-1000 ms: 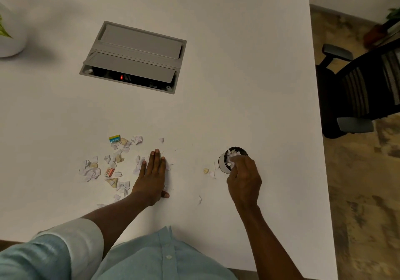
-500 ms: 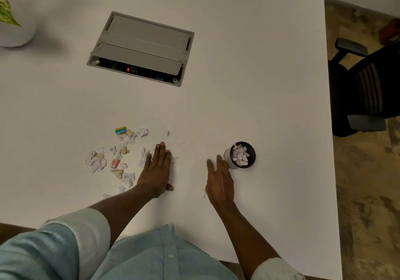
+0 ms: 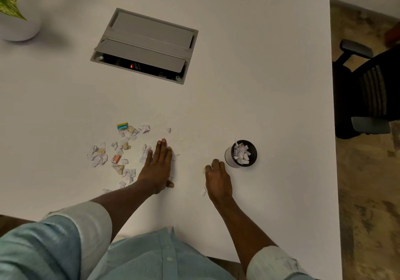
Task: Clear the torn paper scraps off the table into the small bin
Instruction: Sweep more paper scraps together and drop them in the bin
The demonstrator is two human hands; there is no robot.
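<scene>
Torn paper scraps [image 3: 121, 152], white, tan and a few coloured, lie scattered on the white table [image 3: 270, 85] left of centre. My left hand [image 3: 158, 167] rests flat, palm down, at the right edge of that pile and touches a few pieces. The small black bin [image 3: 251, 162] stands upright to the right, with white scraps inside it. My right hand [image 3: 217, 178] is just left of the bin, fingers curled down onto the table. A tan scrap [image 3: 204, 170] shows beside its fingertips and a white scrap [image 3: 204, 191] lies by its wrist. Anything under the fingers is hidden.
A grey cable box [image 3: 145, 43] with its flap open is set into the table behind the scraps. A white plant pot [image 3: 21, 26] stands at the far left corner. A black office chair [image 3: 368, 89] sits past the table's right edge.
My right hand left the top of the bin, came down flat on the table to its left, and its fingers have now curled. The left hand stayed put.
</scene>
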